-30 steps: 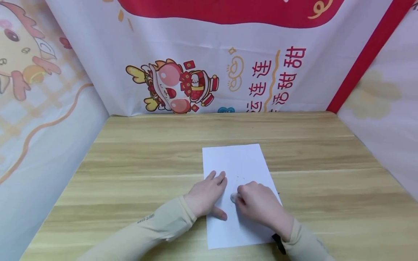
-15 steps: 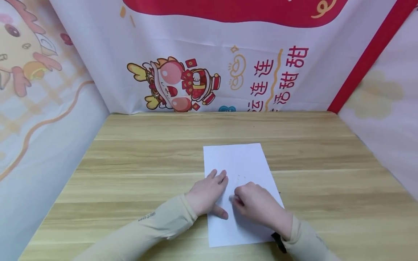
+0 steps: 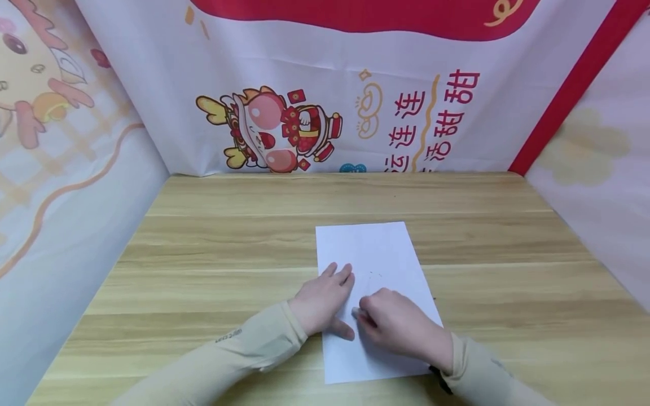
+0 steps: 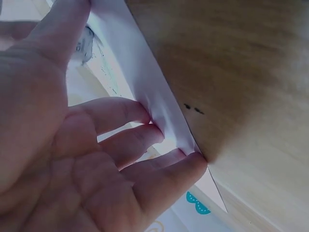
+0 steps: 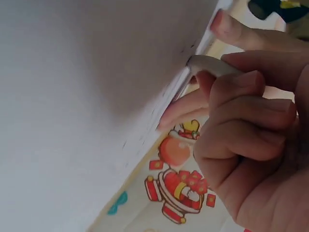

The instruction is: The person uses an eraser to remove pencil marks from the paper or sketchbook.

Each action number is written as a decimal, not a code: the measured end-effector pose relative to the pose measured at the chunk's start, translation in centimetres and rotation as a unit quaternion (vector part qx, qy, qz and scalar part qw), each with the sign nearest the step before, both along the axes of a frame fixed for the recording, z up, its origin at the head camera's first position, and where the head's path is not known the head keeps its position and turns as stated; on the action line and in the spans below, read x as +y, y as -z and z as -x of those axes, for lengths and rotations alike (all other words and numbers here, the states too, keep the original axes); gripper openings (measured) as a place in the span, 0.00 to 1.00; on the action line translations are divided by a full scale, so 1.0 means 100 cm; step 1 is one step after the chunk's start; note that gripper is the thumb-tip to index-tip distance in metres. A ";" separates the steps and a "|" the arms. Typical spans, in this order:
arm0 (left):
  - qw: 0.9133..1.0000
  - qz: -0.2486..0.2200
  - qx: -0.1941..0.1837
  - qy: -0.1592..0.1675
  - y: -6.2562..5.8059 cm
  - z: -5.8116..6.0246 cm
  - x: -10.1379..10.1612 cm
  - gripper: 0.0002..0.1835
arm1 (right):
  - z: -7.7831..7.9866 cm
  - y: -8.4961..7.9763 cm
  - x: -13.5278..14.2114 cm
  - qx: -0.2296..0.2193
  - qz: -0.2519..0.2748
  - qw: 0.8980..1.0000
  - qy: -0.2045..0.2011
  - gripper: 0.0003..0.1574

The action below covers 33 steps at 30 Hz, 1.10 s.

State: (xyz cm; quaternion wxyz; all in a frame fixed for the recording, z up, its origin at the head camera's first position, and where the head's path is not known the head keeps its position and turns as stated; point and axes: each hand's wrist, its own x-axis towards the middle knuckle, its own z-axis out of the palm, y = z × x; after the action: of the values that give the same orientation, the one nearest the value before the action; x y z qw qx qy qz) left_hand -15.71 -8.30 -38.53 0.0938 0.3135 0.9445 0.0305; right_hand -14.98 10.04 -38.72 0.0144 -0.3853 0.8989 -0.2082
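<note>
A sheet of white paper (image 3: 365,245) lies on the wooden table. Spread over its left side, my left hand (image 3: 322,301) presses the sheet with straightened fingers. My right hand (image 3: 398,322) pinches a small whitish eraser (image 3: 356,312) between thumb and curled fingers, low over the middle of the paper. In the right wrist view the eraser (image 5: 212,65) meets the sheet at its worn, rounded end. Printed marks show on the eraser (image 4: 85,46) in the left wrist view. Dark crumbs (image 3: 376,274) are scattered on the paper, also near the eraser.
Wooden table (image 3: 228,237) surrounds the sheet. A printed cloth (image 3: 284,56) hangs behind the table's far edge, with more cloth at both sides. A dark strap (image 3: 439,379) shows beneath the right wrist.
My right hand and the eraser have shifted slightly left and toward me across the paper. The left hand keeps its place on the sheet.
</note>
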 end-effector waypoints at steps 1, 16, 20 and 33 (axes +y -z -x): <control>1.000 0.001 0.004 0.000 -0.001 0.000 0.000 0.57 | 0.001 -0.001 0.000 0.000 -0.002 1.000 0.006 0.23; 1.000 0.012 0.000 -0.001 -0.004 0.001 0.001 0.56 | 0.008 -0.006 0.011 -0.014 -0.023 0.999 0.020 0.23; 1.000 0.015 0.008 0.003 -0.005 0.002 0.002 0.56 | 0.014 -0.007 0.012 -0.010 -0.021 0.999 0.034 0.22; 1.000 0.026 -0.001 0.004 -0.005 -0.003 -0.002 0.56 | 0.006 -0.003 0.009 0.021 -0.028 0.999 0.029 0.23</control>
State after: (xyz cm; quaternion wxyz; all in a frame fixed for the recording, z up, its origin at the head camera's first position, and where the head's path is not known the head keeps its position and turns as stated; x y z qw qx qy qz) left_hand -15.46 -8.54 -38.04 0.1026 0.3148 0.9436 0.0058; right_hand -15.60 10.91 -38.39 0.0006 -0.3631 0.9152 -0.1750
